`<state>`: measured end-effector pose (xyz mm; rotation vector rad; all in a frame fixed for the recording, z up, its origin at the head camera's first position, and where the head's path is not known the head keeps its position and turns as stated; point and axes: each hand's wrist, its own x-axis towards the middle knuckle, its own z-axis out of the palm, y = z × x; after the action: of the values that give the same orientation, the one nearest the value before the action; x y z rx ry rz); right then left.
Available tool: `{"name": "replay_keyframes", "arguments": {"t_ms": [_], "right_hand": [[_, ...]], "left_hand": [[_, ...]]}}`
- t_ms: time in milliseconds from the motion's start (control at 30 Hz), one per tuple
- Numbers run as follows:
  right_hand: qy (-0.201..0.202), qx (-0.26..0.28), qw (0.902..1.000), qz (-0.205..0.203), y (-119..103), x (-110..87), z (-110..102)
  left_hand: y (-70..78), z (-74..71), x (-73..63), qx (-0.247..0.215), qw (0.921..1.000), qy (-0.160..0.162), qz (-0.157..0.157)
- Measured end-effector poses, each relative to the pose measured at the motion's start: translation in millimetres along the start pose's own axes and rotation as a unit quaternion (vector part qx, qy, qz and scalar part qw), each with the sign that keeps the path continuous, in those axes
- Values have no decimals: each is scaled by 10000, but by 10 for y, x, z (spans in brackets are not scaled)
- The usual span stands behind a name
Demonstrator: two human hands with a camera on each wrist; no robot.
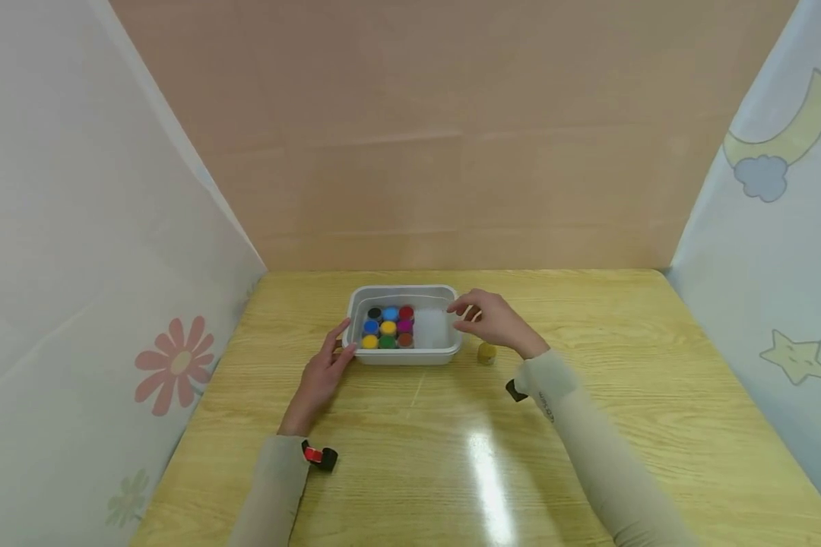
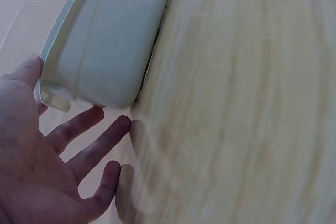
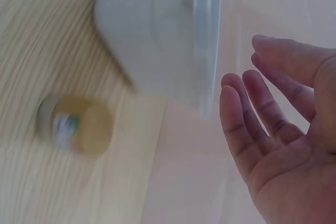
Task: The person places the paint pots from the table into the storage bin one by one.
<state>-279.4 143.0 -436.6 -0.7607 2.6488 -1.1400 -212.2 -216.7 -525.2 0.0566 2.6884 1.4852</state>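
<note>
A white rectangular plastic tub (image 1: 402, 357) stands on the table. Rows of small paint pots (image 1: 388, 328) fill its left part, their lids black, red, brown, green, magenta, and shades of blue and yellow. My left hand (image 1: 320, 376) holds the tub's left end, its thumb and one finger at the rim (image 2: 56, 30), the other fingers spread by the end wall. At the right rim my right hand (image 1: 489, 315) hovers with bent, parted fingers and nothing between them. Beside the tub, below that hand, sits a small ochre pot (image 3: 79, 125) with a label, blurred in the right wrist view.
The pale wooden table (image 1: 410, 456) meets a brown paper backdrop (image 1: 445, 152) at its far edge. White patterned sheets hang at left (image 1: 75, 190) and right (image 1: 780, 266). Black straps (image 1: 324, 458) sit at both wrists.
</note>
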Motion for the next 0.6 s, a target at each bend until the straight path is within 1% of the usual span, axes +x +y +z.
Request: {"name": "replay_keyframes", "arguments": {"t_ms": [133,233,600], "right_hand": [[83,-43,9999,96,162,-108,-64],[66,-14,9998,193,250,-179,-81],[-315,-6,9974,649,559,-373,-27]], "left_hand": [[-6,-8,1,19,10000,17,-24],[-5,-9,4,21,10000,22,-38],[5,2,-4,60,10000,-5,-61]]}}
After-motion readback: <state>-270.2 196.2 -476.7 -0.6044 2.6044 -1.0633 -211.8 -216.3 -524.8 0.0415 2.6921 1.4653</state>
